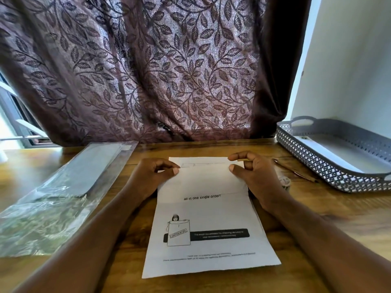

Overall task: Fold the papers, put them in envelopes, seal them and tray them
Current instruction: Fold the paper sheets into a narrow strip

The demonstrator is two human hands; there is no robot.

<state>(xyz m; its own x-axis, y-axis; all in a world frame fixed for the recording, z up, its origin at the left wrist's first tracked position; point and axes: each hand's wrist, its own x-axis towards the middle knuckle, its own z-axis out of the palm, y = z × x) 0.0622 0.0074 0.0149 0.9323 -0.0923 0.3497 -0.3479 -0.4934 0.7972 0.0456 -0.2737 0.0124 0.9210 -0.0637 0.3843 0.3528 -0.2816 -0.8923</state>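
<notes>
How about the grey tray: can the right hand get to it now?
Probably yes. The grey tray sits right of the right hand, with only a pen lying flat between them. The hand must first release the paper it pinches.

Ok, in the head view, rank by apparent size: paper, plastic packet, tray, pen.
1. paper and plastic packet: too alike to rank, and the paper lies nearer the camera.
2. tray, cut off by the frame edge.
3. pen, clearly smallest.
</notes>
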